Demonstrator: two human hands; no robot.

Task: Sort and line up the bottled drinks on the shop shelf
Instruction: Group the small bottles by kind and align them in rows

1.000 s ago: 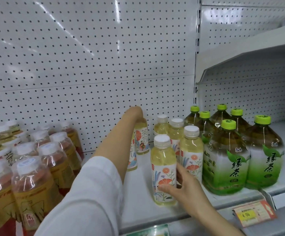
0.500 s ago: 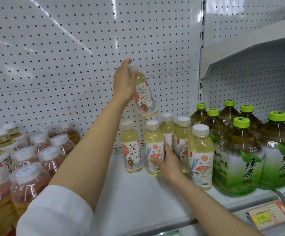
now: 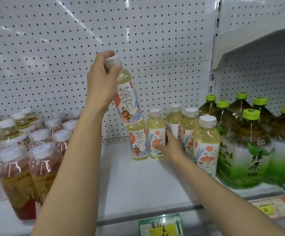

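Shelf [image 3: 138,181]: lying bare between the red tea bottles [image 3: 43,167] and the pale row, front edge open.
Left grip [image 3: 102,82]: clenching the lifted tea bottle [image 3: 128,101] by its neck, tilted, above a standing pale bottle [image 3: 137,143].
Right grip [image 3: 170,145]: closing around the flower-label bottle [image 3: 156,133] at the back.
Obstacles: green tea jugs [image 3: 243,150] crowding the right side.

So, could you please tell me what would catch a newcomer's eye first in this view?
The left hand holds a pale yellow tea bottle by its cap, tilted in mid-air before the pegboard. Below it, the right hand rests against a standing bottle in the pale row at the shelf's back. On the right stand big green-capped tea bottles; on the left, reddish-brown drinks.
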